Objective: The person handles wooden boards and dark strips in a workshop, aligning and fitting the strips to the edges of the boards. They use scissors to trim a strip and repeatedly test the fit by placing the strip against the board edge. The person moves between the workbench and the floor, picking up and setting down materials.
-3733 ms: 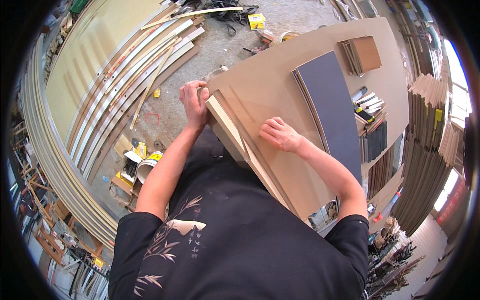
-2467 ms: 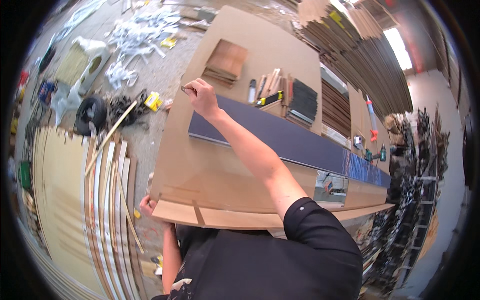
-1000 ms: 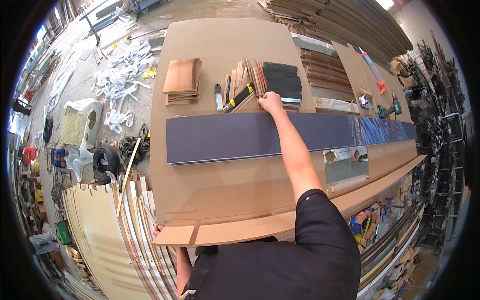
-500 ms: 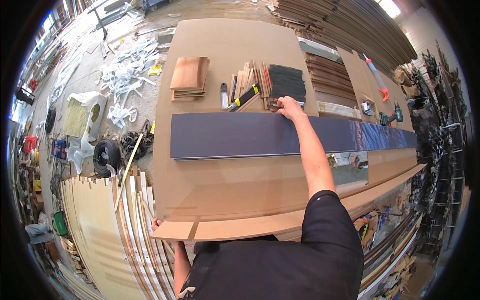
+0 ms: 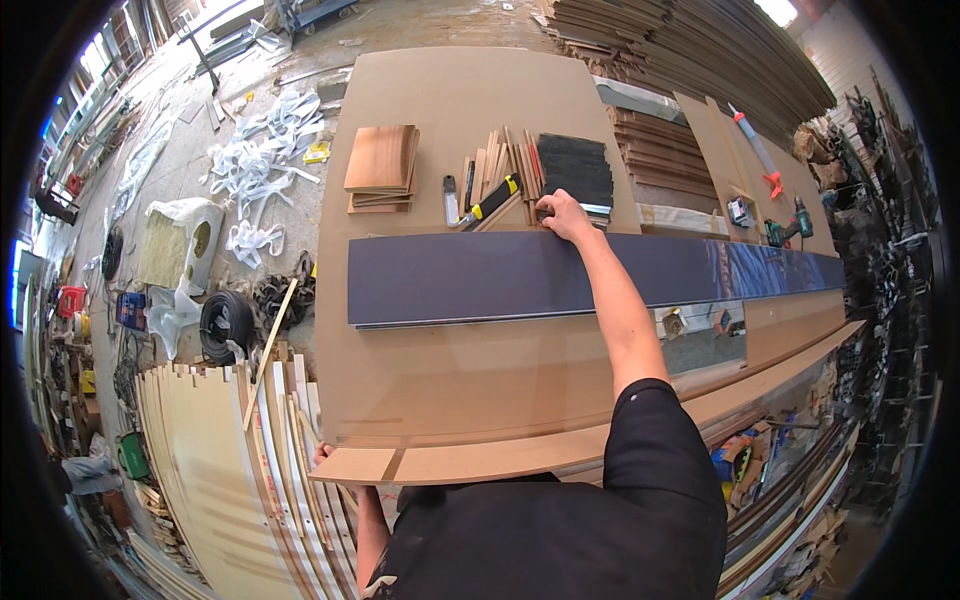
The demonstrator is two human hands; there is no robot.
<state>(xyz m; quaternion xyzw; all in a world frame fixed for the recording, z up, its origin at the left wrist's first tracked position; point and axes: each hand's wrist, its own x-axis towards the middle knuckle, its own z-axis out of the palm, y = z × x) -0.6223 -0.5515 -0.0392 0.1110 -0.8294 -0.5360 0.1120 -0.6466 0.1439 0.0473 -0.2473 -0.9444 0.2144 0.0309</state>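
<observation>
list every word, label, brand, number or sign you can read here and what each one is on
None can be read with certainty.
Yellow packet on the floor: any print is too small to read.
Long strips at lower left: red marks, too small to make out.
Dark stack by the right hand: no lettering can be made out.

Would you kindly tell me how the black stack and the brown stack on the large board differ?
Colour: the black stack is dark all over its top, while the brown stack is a warm, coppery brown. Place: the black stack lies right by the right hand; the brown stack sits farther left, away from that hand. Both rest on the large tan board.
</observation>
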